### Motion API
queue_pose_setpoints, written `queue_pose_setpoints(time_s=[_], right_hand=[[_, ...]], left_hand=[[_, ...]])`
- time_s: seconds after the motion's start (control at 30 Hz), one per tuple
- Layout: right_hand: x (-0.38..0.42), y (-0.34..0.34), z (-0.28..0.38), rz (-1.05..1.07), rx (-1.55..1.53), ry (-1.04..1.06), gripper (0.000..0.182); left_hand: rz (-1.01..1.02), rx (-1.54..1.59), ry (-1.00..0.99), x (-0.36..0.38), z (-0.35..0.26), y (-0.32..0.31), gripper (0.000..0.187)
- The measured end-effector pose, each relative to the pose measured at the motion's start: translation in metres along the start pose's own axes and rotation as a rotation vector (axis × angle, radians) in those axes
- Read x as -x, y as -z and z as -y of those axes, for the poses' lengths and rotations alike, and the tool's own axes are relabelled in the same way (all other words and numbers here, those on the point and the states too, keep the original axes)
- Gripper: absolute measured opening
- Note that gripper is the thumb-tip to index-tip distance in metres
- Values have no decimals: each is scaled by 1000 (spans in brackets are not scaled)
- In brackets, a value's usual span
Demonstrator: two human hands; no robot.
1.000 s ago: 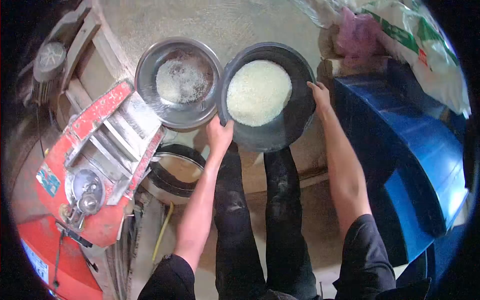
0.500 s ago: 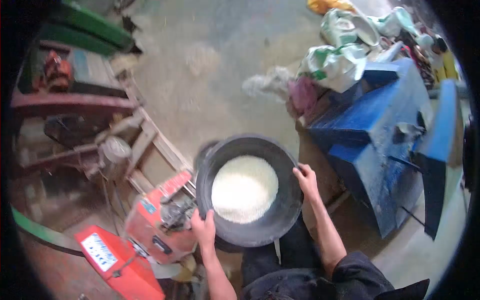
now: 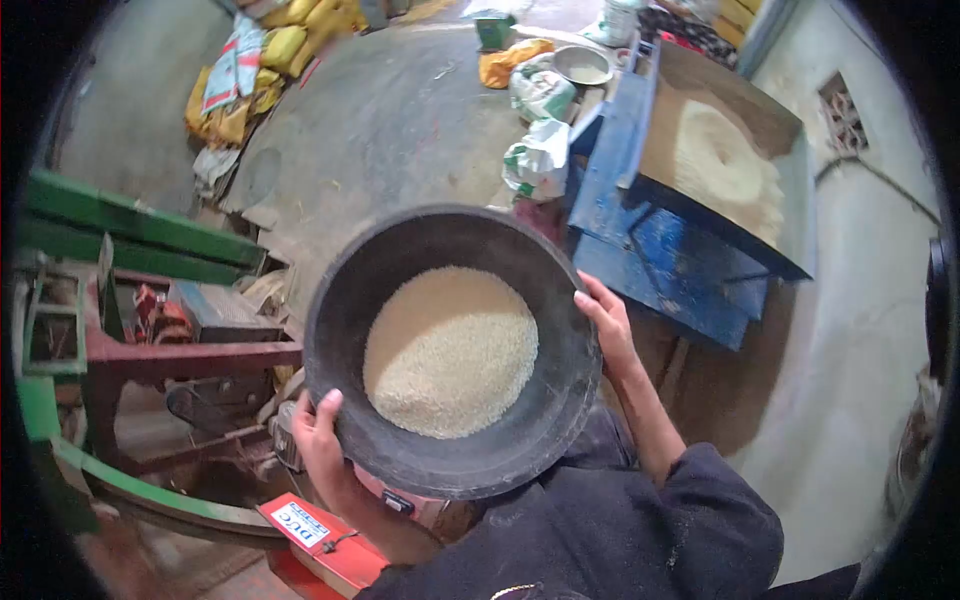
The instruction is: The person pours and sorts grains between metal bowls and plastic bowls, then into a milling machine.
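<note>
A wide black basin (image 3: 555, 430) is held up in front of my body, with a heap of pale rice-like grain (image 3: 450, 350) inside it. My left hand (image 3: 322, 440) grips its lower left rim, the thumb over the edge. On the right side of the rim, my right hand (image 3: 608, 325) is closed round the edge, with fingers partly hidden beneath. The basin hides part of the red machine (image 3: 325, 540) below it.
At the right, a blue machine (image 3: 650, 280) carries a tray with pale grain (image 3: 725, 155). Green and dark red machine frames (image 3: 190, 350) stand at the left. Sacks (image 3: 540, 155), a metal bowl (image 3: 583, 66) and yellow bags (image 3: 285, 45) lie farther back.
The basin and both hands have risen closer to the camera. The view has tilted up, bringing the blue machine's grain tray, the right wall and the yellow bags at the back left into sight.
</note>
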State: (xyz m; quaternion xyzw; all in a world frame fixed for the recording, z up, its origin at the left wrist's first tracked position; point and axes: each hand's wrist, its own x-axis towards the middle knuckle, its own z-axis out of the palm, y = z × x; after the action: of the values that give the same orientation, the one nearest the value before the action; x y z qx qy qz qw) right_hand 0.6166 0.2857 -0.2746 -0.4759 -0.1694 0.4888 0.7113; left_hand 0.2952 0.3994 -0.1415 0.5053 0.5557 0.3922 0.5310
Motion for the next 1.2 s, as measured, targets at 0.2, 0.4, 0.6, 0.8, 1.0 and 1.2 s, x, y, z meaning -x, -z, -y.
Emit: queue_pose_setpoints(time_s=[0.2, 0.4, 0.6, 0.8, 1.0, 1.2], right_hand=[[50, -6, 76, -74, -212, 220, 49], [68, 31, 120, -154, -475, 383, 40], [8, 81, 153, -327, -478, 554, 40], [-64, 102, 151, -683, -403, 478, 47], [-88, 123, 142, -838, -314, 315, 54], [-146, 113, 107, -845, -444, 377, 78]], left_hand=[[39, -101, -99, -24, -98, -35, 44], [269, -111, -305, -12, -211, -145, 46], [515, -160, -530, -32, -272, -304, 29], [600, -458, -797, 0, -285, -426, 28], [569, -827, -1246, 60, -266, -503, 34], [681, -866, -1413, 142, -250, -531, 29]])
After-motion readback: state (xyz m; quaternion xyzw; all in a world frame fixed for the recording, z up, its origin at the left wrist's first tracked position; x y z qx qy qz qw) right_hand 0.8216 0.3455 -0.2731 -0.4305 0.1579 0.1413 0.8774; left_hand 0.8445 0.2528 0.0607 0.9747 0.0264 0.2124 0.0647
